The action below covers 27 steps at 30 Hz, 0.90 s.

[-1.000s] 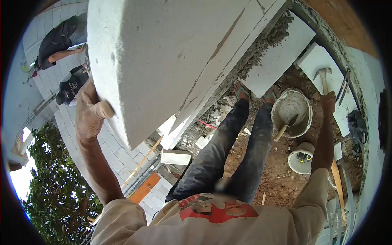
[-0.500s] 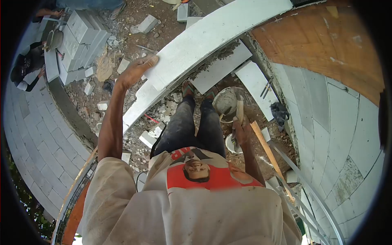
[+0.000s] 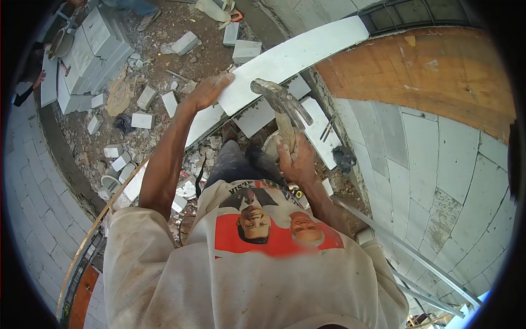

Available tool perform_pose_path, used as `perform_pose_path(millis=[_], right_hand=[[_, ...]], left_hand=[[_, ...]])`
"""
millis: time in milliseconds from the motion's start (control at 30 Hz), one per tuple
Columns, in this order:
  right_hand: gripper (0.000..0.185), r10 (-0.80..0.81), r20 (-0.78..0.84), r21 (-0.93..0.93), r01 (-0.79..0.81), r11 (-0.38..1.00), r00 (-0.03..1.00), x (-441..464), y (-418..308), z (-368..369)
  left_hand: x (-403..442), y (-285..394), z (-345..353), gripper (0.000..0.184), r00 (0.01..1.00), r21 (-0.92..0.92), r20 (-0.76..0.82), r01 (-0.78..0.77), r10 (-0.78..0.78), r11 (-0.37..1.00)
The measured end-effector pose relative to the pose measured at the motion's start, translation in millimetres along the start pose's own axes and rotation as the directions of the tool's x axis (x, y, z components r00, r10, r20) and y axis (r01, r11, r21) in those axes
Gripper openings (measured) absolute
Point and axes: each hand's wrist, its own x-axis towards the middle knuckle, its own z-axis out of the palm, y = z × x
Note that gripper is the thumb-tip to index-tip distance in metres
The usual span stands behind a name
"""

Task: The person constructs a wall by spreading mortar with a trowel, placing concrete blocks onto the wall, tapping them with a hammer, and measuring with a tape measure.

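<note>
My left hand grips the near end of a long white block, which lies along the top of a wall course. Its fingers curl over the corner. In my right hand is a claw hammer, its handle wrapped by the fingers. The hammer's mortar-smeared head is raised beside the block's near end, apparently above it. Lower white blocks continue toward me below that end. The mortar bucket is mostly hidden behind my right hand.
A co-worker's hand is at the far left, by stacked blocks. Rubble and loose blocks litter the ground. An orange-handled saw lies at the top. A wooden board, block wall and metal poles flank the right.
My right hand has come up from beside my leg, raising the hammer toward the block. My left hand stays on the block's end. The view has shifted, and the co-worker is less visible.
</note>
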Motion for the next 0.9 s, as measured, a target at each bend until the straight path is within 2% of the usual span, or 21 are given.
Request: perform_pose_path(millis=[33, 67, 133, 167, 233, 333, 467, 533, 667, 733, 833, 900], right_hand=[[0.039, -0.118, -0.058, -0.026, 0.117, 0.993, 0.991, 3, -2, 1], [0.039, -0.121, -0.055, -0.033, 0.12, 0.992, 0.991, 6, -1, 4], [0.039, 0.078, 0.064, -0.158, -0.067, 0.985, 0.995, 16, 8, 10], [0.039, 0.073, 0.061, -0.164, -0.062, 0.984, 0.995, 23, 10, 10], [0.038, 0.135, 0.133, -0.308, -0.089, 0.947, 0.982, 30, 9, 9], [0.037, 0.15, 0.084, -0.209, -0.13, 0.969, 0.985, 24, -4, 3], [0.037, 0.117, 0.074, -0.255, -0.095, 0.962, 0.99, 27, 3, 4], [0.037, 0.208, 0.153, -0.315, -0.152, 0.937, 0.966, 37, 4, -2], [0.039, 0.103, 0.068, -0.194, -0.088, 0.977, 0.992, 30, 11, 1], [0.043, 0.189, 0.187, -0.383, -0.106, 0.918, 0.964, 36, 17, 2], [0.044, 0.111, 0.124, -0.282, -0.072, 0.957, 0.986, 32, 13, 2], [0.04, 0.144, 0.128, -0.309, -0.098, 0.946, 0.981, 34, 14, 6]], left_hand=[[-1, 0, -1, 0.095, 1.0, -0.009, -0.004, -0.004, 0.004, 1.0], [-1, 1, -2, 0.095, 1.0, -0.007, 0.03, 0.005, -0.005, 1.0], [0, 1, -4, 0.095, 0.998, -0.007, 0.062, 0.004, -0.003, 1.0], [0, 1, -4, 0.095, 0.997, 0.001, 0.081, -0.004, 0.004, 1.0], [1, -4, -2, 0.095, 0.995, 0.01, 0.1, -0.014, 0.013, 1.0], [4, -10, 3, 0.095, 0.997, 0.028, -0.008, -0.072, 0.072, 0.997], [2, -8, 3, 0.091, 0.998, 0.04, 0.014, -0.056, 0.055, 0.998], [6, -6, 2, 0.087, 0.999, 0.079, 0.006, -0.054, 0.053, 0.995], [7, -6, 1, 0.092, 0.999, 0.065, 0.04, -0.026, 0.023, 0.998], [5, -11, 7, 0.092, 0.998, 0.062, 0.057, -0.008, 0.005, 0.998], [10, -13, 4, 0.091, 0.999, 0.058, 0.007, -0.037, 0.037, 0.998], [5, -8, 5, 0.09, 0.999, 0.025, 0.025, -0.047, 0.046, 0.999]])
